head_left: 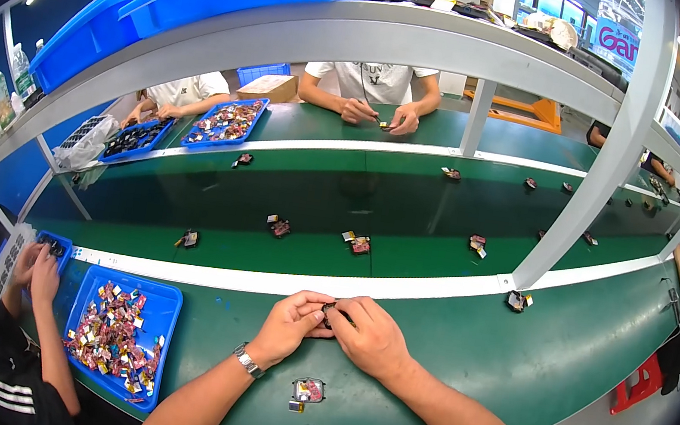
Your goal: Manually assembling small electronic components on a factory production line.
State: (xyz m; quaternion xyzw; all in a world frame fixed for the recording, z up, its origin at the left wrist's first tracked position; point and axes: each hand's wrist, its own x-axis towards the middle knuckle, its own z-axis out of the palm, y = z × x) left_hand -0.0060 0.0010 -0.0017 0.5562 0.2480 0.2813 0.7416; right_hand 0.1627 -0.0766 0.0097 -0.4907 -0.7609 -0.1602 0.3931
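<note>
My left hand (pixel 285 328), with a metal-band watch at its wrist, and my right hand (pixel 374 341) meet above the green bench. Between their closed fingertips is a small black casing (pixel 328 315), mostly covered by the fingers. Nearer to me lies an open, dark-rimmed casing (pixel 309 389) with a pinkish board inside and a silver-and-yellow battery (pixel 296 406) at its lower edge. To the left stands a blue tray (pixel 162 302) heaped with small pink circuit boards and batteries.
Beyond a white rail (pixel 261 280) runs a green conveyor belt (pixel 403 260) carrying several scattered assemblies. Another assembly (pixel 518 301) sits by the right post (pixel 594 170). A shelf beam (pixel 314 22) with blue bins crosses overhead. Co-workers sit left and opposite.
</note>
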